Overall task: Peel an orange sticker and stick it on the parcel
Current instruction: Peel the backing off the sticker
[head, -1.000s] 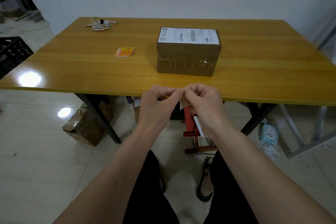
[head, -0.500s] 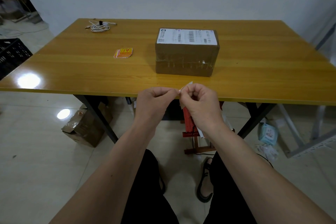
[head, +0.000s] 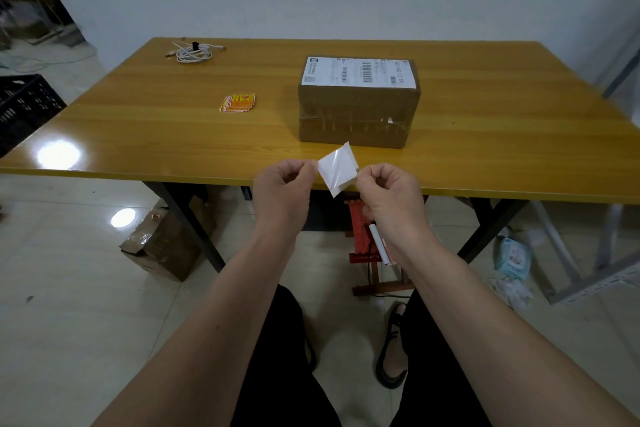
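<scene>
Both hands are raised just in front of the table's near edge. My left hand (head: 285,180) and my right hand (head: 389,184) each pinch one layer of a sticker (head: 337,168), whose white sides face me; the two layers are spread apart in a V. Its orange face is hidden. The parcel (head: 358,104), a brown taped cardboard box with a white shipping label on top, stands on the wooden table (head: 138,128) just beyond the hands. A small stack of orange stickers (head: 239,103) lies to the parcel's left.
A coiled white cable (head: 194,51) lies at the table's far left. Under the table are a cardboard box (head: 162,246), a red stool (head: 363,229) and litter on the floor at the right. A black crate (head: 20,107) stands at the left.
The hands have moved apart, pulling the sticker and its backing open; earlier the fingertips were pressed together with only a small white corner showing.
</scene>
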Demonstrator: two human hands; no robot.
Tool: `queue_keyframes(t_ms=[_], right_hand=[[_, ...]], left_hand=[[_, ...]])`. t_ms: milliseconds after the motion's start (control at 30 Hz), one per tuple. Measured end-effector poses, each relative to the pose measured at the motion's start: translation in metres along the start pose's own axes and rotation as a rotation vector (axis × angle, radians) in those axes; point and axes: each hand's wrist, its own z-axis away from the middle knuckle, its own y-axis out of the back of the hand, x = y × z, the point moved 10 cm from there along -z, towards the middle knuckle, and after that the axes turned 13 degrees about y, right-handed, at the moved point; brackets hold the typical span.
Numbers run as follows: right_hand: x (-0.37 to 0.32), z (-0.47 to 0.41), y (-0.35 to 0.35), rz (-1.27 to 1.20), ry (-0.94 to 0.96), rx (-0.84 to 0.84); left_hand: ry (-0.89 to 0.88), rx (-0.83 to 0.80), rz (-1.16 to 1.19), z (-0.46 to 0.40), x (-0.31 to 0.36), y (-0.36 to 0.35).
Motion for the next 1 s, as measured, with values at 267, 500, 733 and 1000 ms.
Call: queue_keyframes(t_ms=[267,500,733,1000], right_hand=[[0.006,-0.003,0.013,-0.038,-0.053,0.038],[0.011,-0.014,0.039,-0.065,-0.059,0.127],[0.021,-0.027,0.071,-0.093,-0.089,0.239],[0.038,-0.055,0.100,0.011,-0.119,0.330]], left_hand=[[-0.035,0.096,-0.071,-0.018,0.006,0.007],[-0.078,0.143,-0.143,-0.036,0.019,0.006],[-0.132,0.065,-0.202,-0.048,0.027,-0.017],[-0.180,-0.086,-0.218,-0.059,0.046,-0.051]])
